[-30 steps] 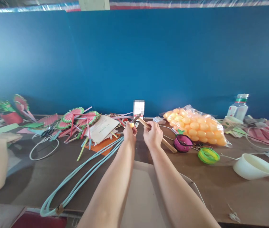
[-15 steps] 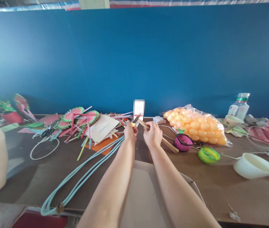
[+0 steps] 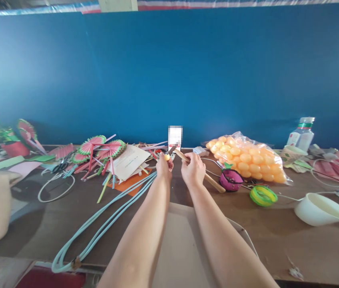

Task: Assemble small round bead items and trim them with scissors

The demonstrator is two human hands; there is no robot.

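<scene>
My left hand (image 3: 164, 168) pinches a small orange ball (image 3: 166, 157) in a closed grip, while my right hand (image 3: 192, 171) grips a wooden stick (image 3: 214, 183) above the desk (image 3: 277, 236).

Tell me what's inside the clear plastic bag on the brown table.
The clear plastic bag is packed with small yellow-orange balls. Anything buried beneath the outer layer is hidden.
</scene>
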